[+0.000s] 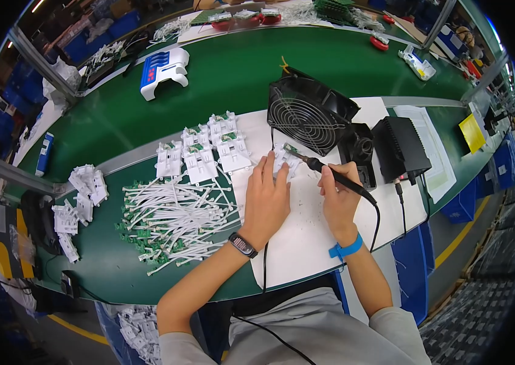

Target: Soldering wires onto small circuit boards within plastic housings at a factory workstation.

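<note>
Two hands busy, left hand (265, 198) flat on white part (283, 159), right hand (337, 198) gripping soldering iron (330, 173).

Green bench (239, 73), white mat (306, 237), cables (172, 222)

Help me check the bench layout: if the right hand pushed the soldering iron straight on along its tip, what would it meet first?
Probably the small white part under the left hand; the soldering iron in the right hand already points at it, though contact is unclear.
</note>
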### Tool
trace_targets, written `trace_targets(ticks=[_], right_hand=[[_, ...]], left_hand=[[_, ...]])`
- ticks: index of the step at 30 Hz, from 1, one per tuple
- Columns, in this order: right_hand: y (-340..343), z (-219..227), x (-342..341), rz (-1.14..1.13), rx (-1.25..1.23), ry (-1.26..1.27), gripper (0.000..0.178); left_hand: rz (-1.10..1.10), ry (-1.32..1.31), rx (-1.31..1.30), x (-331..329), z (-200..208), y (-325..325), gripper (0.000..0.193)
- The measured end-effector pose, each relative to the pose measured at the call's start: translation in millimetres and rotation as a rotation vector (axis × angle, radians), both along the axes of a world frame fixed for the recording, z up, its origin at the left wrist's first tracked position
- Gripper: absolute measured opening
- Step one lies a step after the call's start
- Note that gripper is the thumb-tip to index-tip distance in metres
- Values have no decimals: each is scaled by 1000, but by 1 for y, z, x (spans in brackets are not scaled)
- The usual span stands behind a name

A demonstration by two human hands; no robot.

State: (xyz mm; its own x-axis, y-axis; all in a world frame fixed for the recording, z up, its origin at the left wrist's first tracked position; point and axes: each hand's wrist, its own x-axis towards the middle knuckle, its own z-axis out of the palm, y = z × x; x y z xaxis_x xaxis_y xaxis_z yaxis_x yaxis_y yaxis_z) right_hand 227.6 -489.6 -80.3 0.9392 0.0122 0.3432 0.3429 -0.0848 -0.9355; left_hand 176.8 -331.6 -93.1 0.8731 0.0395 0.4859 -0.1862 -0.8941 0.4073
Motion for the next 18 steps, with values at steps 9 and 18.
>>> trace_targets(ticks=[9, 18], right_hand=[[4, 6, 0, 24, 74, 65, 11], [3, 9, 1, 43, 117, 79, 12]], left_hand=[[11, -3, 4, 1, -2, 0, 46], [10, -4, 11, 2, -3, -2, 45]])
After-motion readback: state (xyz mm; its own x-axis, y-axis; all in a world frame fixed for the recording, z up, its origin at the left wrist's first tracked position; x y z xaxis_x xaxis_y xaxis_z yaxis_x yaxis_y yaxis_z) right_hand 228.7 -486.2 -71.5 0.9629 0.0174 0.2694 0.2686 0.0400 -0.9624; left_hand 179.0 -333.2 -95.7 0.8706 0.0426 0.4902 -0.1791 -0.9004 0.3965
